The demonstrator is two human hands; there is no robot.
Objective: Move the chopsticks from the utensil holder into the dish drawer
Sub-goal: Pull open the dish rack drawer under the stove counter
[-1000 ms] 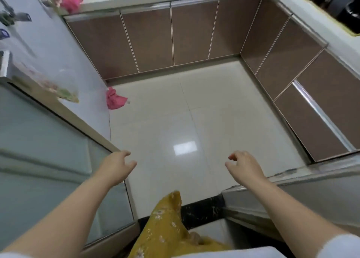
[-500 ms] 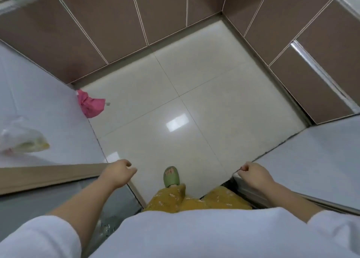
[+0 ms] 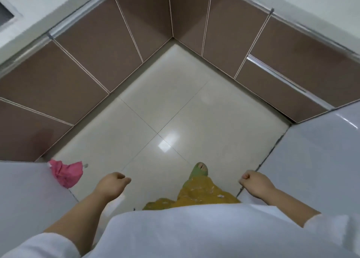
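Note:
I look straight down at a glossy cream tiled floor (image 3: 175, 111). My left hand (image 3: 112, 185) hangs low at centre left with its fingers curled in and nothing in it. Loosely fisted and holding nothing, my right hand (image 3: 255, 182) hangs at the lower right. No chopsticks and no utensil holder are in view. Brown cabinet fronts line the floor; a drawer front with a metal handle strip (image 3: 272, 70) sits at the right, closed.
Brown cabinet doors (image 3: 93, 49) run along the left and back under a pale counter edge (image 3: 29, 18). A pink cloth (image 3: 67, 173) lies by the grey wall (image 3: 25, 195) at left. Another grey surface (image 3: 319, 152) stands at right. My green slipper (image 3: 199, 170) is on the floor.
The view has turned and tipped further down, so the cabinet corner now sits at top centre. Both hands stay curled and empty. The pink cloth now appears lower, beside my left hand.

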